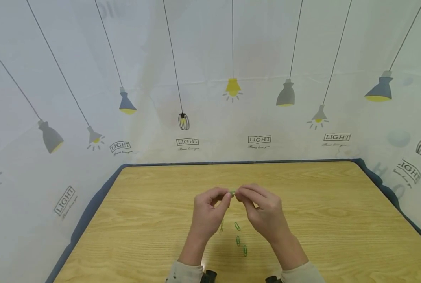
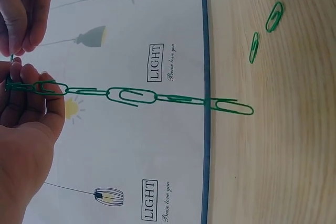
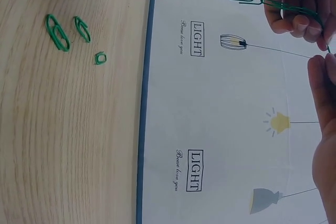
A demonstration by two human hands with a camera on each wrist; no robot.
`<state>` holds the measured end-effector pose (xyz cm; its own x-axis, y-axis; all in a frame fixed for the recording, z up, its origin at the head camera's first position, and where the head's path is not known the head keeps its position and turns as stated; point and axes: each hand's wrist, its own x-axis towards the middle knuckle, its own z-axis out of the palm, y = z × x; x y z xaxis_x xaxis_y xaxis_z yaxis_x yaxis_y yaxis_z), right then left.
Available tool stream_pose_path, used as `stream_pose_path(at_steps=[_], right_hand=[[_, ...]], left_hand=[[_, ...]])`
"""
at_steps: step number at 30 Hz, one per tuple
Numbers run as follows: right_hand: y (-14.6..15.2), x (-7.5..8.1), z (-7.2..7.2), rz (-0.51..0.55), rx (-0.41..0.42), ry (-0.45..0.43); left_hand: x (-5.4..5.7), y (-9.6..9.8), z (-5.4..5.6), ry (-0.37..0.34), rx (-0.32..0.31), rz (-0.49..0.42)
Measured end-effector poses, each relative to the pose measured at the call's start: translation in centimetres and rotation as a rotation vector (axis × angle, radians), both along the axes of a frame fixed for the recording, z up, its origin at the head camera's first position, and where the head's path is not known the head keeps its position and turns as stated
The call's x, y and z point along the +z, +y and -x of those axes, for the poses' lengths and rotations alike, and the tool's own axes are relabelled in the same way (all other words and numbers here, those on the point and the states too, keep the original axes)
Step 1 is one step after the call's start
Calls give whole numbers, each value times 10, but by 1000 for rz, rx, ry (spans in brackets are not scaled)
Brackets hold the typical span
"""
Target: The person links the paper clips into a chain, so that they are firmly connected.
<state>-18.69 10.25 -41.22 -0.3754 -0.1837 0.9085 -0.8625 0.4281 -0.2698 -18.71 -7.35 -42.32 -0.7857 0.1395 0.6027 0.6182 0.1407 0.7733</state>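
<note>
My left hand (image 1: 210,212) pinches the top of a chain of linked green paper clips (image 2: 131,95). The chain hangs down from its fingers; part of it lies against the curled fingers in the left wrist view. Facing it, my right hand (image 1: 265,212) pinches a small green paper clip (image 1: 232,193) at the fingertips, which nearly meet those of the left hand. Fingers hide most of this clip, so whether it is linked to the chain cannot be told. Three loose green paper clips (image 1: 238,241) lie on the table below, between the forearms.
The wood-grain table (image 1: 143,220) has a dark blue edge (image 1: 210,162) at its back and sides. Behind it hangs a white sheet (image 1: 210,47) printed with lamps and the word LIGHT.
</note>
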Motion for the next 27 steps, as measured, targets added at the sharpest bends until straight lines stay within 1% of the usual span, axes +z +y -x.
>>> stream_pose_path(at_steps=[4, 8, 9, 11, 13, 14, 16, 19, 20, 22, 24, 27], right_hand=[[0, -1, 0, 2, 15, -21], [1, -1, 1, -38, 19, -55], [2, -1, 2, -51, 22, -73], [3, 0, 3, -79, 23, -141], [5, 0, 3, -106, 12, -235], [5, 1, 3, -119, 0, -301], [6, 0, 4, -148, -38, -468], [7, -5, 5, -194, -91, -733], [7, -8, 6, -205, -102, -811], [8, -14, 9, -223, -107, -939], [10, -21, 11, -234, -99, -1031], [11, -32, 14, -254, -78, -1128]], left_hand=[[0, -2, -1, -1, 9, 14], [1, -4, 0, 14, 28, 33], [1, -5, 0, 14, 32, 37], [1, -6, 0, 6, 43, 45], [1, -7, 0, 1, 58, 56], [1, -7, 0, 2, 67, 60], [0, -9, 1, -1, 84, 69], [0, -12, 2, 16, 101, 80], [0, -13, 3, 21, 105, 81], [1, -15, 3, 34, 112, 85], [1, -17, 4, 45, 120, 85], [0, -19, 5, 50, 134, 84]])
